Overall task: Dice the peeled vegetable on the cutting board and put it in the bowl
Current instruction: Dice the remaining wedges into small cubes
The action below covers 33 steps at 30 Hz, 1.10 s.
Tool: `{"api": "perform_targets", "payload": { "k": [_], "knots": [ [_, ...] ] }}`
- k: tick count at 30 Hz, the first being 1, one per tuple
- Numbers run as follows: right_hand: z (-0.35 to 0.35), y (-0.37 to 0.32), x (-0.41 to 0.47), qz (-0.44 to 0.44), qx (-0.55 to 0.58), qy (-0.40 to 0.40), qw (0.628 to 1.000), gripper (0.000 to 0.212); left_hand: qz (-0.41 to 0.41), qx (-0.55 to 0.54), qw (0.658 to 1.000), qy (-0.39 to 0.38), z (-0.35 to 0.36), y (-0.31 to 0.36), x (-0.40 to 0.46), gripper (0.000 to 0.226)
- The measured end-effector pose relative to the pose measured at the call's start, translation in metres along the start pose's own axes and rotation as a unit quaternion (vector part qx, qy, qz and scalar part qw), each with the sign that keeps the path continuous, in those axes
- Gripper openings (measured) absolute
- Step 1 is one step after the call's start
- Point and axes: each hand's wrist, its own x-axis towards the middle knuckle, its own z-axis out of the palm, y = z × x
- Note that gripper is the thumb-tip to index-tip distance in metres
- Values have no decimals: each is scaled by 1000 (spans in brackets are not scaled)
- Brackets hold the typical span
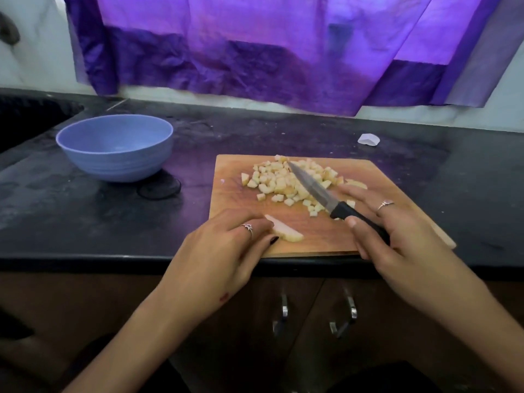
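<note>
A wooden cutting board (235,199) lies on the black counter. A heap of pale diced vegetable cubes (283,180) covers its far half. One uncut pale slice (286,231) lies near the board's front edge, and my left hand (226,251) holds it down with fingertips and thumb. My right hand (397,236) grips the black handle of a small knife (314,188), whose blade points up-left over the cubes. Another pale piece (355,183) peeks out beyond my right fingers. An empty blue bowl (113,160) stands left of the board.
A sink edge (34,117) sits at the far left. A dark ring (158,188) lies beside the bowl. A small white scrap (368,139) rests behind the board. Purple cloth (269,52) hangs on the wall. Cabinet handles (283,313) show below the counter.
</note>
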Motion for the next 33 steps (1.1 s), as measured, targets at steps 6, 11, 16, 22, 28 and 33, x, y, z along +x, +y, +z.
{"api": "perform_targets", "payload": {
  "k": [6, 11, 16, 22, 28, 33],
  "knots": [
    [0, -21, 1, -3, -119, -92, 989, 39, 26, 19, 999, 10, 3, 4, -6, 33],
    [-3, -24, 7, 0, -154, -109, 982, 35, 32, 28, 999, 13, 7, 3, -8, 31],
    [-5, -25, 10, -5, -155, -126, 980, 32, 28, 59, 997, 32, 9, 6, -8, 31],
    [-10, -27, 19, -13, -133, -166, 977, 35, 20, 84, 996, 32, 11, 10, -7, 30],
    [-21, -23, 28, -48, -137, -172, 974, 32, 10, 86, 995, 39, 13, 11, -9, 30],
    [-21, -22, 25, -40, -132, -168, 976, 35, 11, 80, 996, 47, 14, 10, -9, 29]
  ]
}}
